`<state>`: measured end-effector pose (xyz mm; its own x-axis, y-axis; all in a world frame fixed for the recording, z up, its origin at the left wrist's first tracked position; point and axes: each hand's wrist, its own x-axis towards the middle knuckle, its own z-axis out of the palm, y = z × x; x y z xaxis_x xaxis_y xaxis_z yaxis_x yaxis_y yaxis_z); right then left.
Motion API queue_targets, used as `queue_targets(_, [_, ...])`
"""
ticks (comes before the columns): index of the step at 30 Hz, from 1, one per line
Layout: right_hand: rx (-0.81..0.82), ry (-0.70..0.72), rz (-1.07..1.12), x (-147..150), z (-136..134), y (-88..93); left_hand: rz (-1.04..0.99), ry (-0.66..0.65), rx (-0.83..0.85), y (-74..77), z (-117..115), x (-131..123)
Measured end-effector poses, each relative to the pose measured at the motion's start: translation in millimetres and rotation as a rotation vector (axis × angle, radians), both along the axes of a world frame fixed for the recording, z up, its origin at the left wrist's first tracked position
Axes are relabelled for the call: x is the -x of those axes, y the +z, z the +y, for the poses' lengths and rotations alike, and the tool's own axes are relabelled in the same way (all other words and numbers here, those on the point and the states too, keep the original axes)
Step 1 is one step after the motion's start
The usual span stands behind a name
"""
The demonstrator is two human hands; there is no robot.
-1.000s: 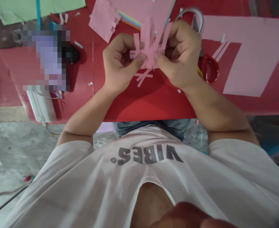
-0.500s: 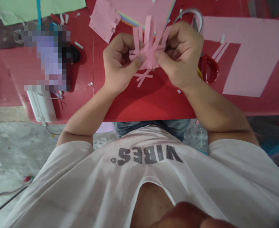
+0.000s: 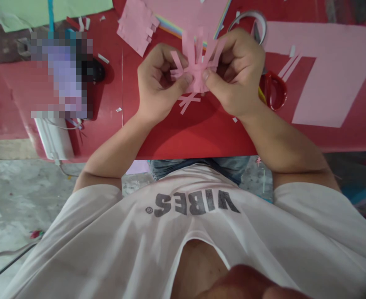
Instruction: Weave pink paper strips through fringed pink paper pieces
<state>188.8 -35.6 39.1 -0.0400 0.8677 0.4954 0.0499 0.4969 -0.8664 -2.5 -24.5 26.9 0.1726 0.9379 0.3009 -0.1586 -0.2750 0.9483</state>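
Observation:
A pink paper piece (image 3: 198,79) with several upright strips is held above the red table, between both hands. My left hand (image 3: 161,85) pinches its left side, thumb on the front and the other fingers curled behind. On the right side, my right hand (image 3: 237,74) grips it the same way, its thumb near the paper's middle. The strips fan upward and look slightly blurred. Just below the held piece, crossed pink strips (image 3: 189,101) lie on the table.
Red-handled scissors (image 3: 275,91) and a tape roll (image 3: 260,25) lie right of my right hand. Farther right is a large pink sheet (image 3: 329,91). A notched pink paper (image 3: 136,27) lies upper left. A white power strip (image 3: 54,139) sits near the left table edge (image 3: 86,160).
The pink paper has shifted and bent slightly between my hands, and its strips have spread differently. My left hand has moved slightly right. Both hands keep their grip.

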Motion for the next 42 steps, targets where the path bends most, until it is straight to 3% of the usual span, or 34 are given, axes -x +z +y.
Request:
queue_targets(6, [-0.005, -0.006, 0.011, 1, 5, -7.4, -0.080, -0.040, -0.068, -5.6, 3, 0])
queue_targets(11, [0.006, -0.005, 0.002, 1, 7, -12.4, -0.038, -0.031, -0.027, -9.2, 3, -1])
queue_targets(15, [0.013, 0.034, 0.005, 1, 4, -11.5, -0.191, -0.071, -0.129, -13.9, 5, -5])
queue_targets(20, [0.087, 0.082, -0.046, 1, 0, -12.9, -0.148, -0.066, -0.036, -18.3, 7, -2])
queue_targets(26, [0.150, 0.125, -0.042, 2, -3, -7.0, -0.136, 0.006, -0.063, -23.3, 8, -3])
queue_targets(31, [0.135, 0.155, -0.067, 0, -6, -0.2, -0.128, -0.035, -0.135, -28.5, 11, -3])
queue_targets(42, [0.137, 0.120, -0.103, 2, -7, -4.2, -0.159, 0.052, 0.057, -1.0, -6, -11])
